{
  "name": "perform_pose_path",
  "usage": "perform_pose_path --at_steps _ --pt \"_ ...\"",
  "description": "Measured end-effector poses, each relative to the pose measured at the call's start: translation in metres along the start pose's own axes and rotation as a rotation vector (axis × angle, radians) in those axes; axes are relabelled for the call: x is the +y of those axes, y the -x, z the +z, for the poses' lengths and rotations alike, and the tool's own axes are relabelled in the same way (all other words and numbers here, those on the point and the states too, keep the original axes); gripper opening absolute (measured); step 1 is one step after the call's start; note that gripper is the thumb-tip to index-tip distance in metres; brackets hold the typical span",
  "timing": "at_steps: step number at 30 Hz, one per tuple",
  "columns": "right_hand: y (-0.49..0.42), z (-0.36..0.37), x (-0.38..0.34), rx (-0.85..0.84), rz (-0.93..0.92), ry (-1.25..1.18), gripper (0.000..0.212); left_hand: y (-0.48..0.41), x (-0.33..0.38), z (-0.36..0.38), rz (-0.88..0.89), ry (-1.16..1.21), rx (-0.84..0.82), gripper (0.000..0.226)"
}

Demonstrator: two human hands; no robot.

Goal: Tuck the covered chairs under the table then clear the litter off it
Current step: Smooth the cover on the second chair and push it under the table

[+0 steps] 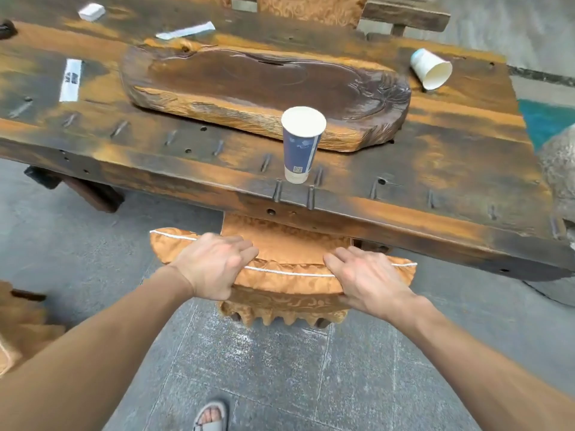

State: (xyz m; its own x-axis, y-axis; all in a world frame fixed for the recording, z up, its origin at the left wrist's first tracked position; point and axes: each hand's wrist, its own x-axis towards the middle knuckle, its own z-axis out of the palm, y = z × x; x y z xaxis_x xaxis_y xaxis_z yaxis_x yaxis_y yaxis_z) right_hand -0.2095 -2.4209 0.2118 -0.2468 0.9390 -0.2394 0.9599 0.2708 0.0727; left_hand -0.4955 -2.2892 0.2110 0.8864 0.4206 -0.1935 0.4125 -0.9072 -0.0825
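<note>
A chair in a gold patterned cover [289, 283] stands at the near edge of the dark wooden table [435, 194], its seat mostly beneath the tabletop. My left hand [214, 265] and my right hand [370, 281] both grip the top of its padded backrest. On the table a tall blue paper cup [301, 150] stands upright near the front edge. A white paper cup [431, 68] lies on its side at the back right. Paper wrappers lie at the left [71, 79] and at the back [185, 31], and a crumpled white paper [91, 11] sits far back left.
A large carved wooden tray [264, 91] fills the middle of the table. Another gold-covered chair [311, 7] stands at the far side, and a third covered chair [21, 331] is at my left. A rock [557, 169] sits at the right. My sandalled foot [211, 416] is on the grey paving.
</note>
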Motion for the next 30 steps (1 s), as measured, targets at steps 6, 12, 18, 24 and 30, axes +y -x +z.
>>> perform_pose_path --at_steps 6,12,18,24,30 --pt "-0.047 -0.009 0.016 0.054 0.161 -0.029 0.068 -0.049 -0.058 -0.008 0.091 0.004 0.055 0.035" --pt "-0.079 -0.012 0.006 0.103 0.361 -0.046 0.069 -0.073 -0.105 -0.007 0.148 -0.042 0.068 0.054" --pt "-0.083 -0.018 -0.005 0.054 0.456 -0.07 0.064 -0.069 -0.108 -0.009 0.172 -0.054 0.074 0.052" --pt "-0.083 -0.022 -0.008 0.042 0.502 -0.072 0.061 -0.068 -0.107 -0.005 0.138 0.024 0.119 0.046" --pt "-0.093 -0.025 -0.033 0.094 0.759 -0.155 0.046 -0.062 -0.091 0.004 -0.045 0.049 0.21 0.042"
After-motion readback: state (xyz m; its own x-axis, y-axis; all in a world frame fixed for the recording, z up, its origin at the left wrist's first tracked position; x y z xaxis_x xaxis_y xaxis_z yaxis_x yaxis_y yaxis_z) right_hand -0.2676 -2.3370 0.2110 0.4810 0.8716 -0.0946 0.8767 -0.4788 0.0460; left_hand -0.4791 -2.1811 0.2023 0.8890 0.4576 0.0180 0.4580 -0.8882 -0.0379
